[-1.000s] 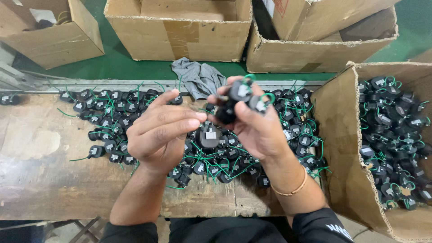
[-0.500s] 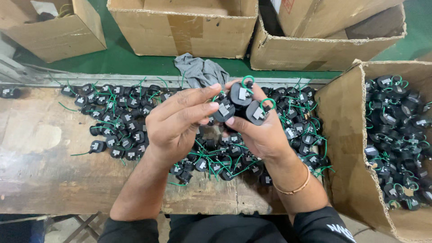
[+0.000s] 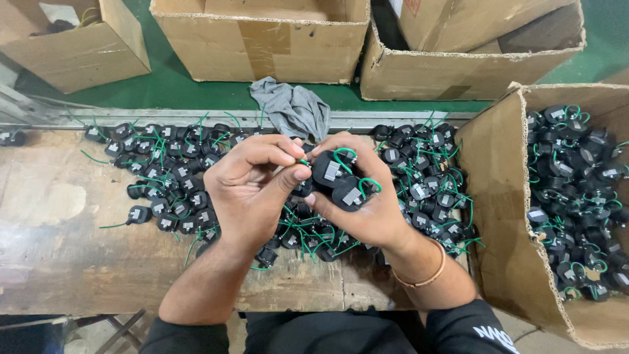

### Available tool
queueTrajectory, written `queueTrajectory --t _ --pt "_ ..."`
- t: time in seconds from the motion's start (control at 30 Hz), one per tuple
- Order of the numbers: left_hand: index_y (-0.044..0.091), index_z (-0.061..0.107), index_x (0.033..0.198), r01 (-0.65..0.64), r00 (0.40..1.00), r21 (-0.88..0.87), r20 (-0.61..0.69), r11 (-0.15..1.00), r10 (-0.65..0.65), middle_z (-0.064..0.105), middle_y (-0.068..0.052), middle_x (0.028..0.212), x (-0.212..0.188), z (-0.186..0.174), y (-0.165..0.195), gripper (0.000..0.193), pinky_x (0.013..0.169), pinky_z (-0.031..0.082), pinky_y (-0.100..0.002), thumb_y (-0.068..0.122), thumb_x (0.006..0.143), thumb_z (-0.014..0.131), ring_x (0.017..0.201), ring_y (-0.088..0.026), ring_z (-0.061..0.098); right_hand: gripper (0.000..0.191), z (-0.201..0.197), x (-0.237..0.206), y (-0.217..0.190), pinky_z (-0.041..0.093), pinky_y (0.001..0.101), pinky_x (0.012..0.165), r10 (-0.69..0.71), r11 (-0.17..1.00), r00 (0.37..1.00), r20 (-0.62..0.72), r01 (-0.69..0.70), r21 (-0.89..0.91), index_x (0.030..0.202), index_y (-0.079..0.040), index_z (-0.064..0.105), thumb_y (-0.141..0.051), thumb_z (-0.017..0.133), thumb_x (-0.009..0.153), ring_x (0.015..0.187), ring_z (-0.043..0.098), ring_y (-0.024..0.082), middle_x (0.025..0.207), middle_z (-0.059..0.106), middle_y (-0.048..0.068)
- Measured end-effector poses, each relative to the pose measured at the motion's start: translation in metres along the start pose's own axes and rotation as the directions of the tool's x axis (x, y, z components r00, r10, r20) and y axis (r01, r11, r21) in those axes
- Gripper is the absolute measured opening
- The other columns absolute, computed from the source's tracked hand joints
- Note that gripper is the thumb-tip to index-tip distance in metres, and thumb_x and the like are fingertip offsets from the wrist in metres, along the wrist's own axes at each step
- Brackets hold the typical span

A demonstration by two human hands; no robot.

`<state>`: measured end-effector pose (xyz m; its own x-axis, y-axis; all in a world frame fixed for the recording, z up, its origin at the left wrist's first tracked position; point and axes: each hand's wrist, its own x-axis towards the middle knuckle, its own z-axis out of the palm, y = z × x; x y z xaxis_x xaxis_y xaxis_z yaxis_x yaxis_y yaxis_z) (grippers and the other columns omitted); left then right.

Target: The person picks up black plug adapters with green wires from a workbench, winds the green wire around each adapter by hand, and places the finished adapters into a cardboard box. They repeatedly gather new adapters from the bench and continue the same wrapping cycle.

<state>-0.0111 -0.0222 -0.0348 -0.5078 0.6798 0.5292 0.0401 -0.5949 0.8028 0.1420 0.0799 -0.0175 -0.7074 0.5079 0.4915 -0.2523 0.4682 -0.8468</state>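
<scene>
My right hand [image 3: 367, 210] holds a small cluster of black round parts with green wire loops [image 3: 341, 180] above the wooden bench [image 3: 59, 242]. My left hand [image 3: 252, 183] meets it from the left, thumb and forefinger pinching a green wire at the cluster's upper left edge. A gold bangle [image 3: 422, 278] sits on my right wrist. Beneath both hands a wide heap of the same black parts with green wires [image 3: 173, 190] covers the bench.
An open cardboard box [image 3: 504, 216] on the right holds many more black parts [image 3: 580, 196]. Three more cardboard boxes [image 3: 262, 39] stand on the green floor beyond the bench. A grey cloth [image 3: 291, 108] lies on the bench's far edge.
My left hand rose from the heap and joined my right hand at the held cluster. The cluster shifted a little lower and right.
</scene>
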Motion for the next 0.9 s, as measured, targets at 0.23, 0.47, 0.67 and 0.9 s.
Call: queueTrajectory --t 0.23,0.47,0.67,0.9 --pt "-0.002 0.069 0.102 -0.033 0.996 0.007 0.082 0.999 0.032 0.072 -0.013 0.109 -0.002 -0.007 0.002 0.018 0.106 0.057 -0.035 -0.013 0.094 0.080 0.107 -0.019 0.070 0.052 0.000 -0.003 0.001 0.049 0.0317 0.105 0.010 0.970 1.000 -0.001 -0.009 0.244 0.127 -0.007 0.057 0.000 0.082 0.082 0.114 0.060 0.018 0.120 0.058 0.008" --pt "0.002 0.067 0.123 -0.015 0.988 0.036 0.153 0.999 0.009 0.065 -0.013 0.134 0.012 -0.005 0.010 0.037 0.113 0.053 -0.034 -0.005 0.089 0.080 0.127 -0.020 0.062 0.047 -0.011 -0.004 -0.007 0.060 0.0341 0.076 0.104 0.698 0.989 -0.103 0.001 0.716 0.129 -0.005 0.054 0.007 0.077 0.089 0.108 0.059 0.025 0.125 0.050 0.011" --pt "0.012 0.071 0.126 -0.313 0.911 0.771 0.408 0.555 -0.053 0.068 -0.009 0.130 0.036 -0.008 -0.023 0.041 0.101 0.054 -0.041 -0.004 0.089 0.068 0.119 -0.031 0.066 0.043 -0.107 -0.012 0.007 0.060 0.0359 0.097 0.264 0.462 0.818 -0.511 0.358 0.812 0.138 -0.017 0.058 0.008 0.063 0.102 0.113 0.062 0.024 0.126 0.062 0.009" --pt "0.017 0.074 0.123 -0.387 0.711 0.810 0.566 0.439 -0.417 0.067 -0.010 0.112 0.031 -0.012 -0.083 0.055 0.091 0.050 -0.046 -0.008 0.076 0.059 0.115 -0.032 0.060 0.031 -0.249 -0.041 0.043 0.052 0.0548 0.111 0.414 0.216 0.542 -0.731 0.722 0.658 0.135 0.000 0.048 0.000 0.052 0.104 0.118 0.052 0.044 0.128 0.050 0.024"
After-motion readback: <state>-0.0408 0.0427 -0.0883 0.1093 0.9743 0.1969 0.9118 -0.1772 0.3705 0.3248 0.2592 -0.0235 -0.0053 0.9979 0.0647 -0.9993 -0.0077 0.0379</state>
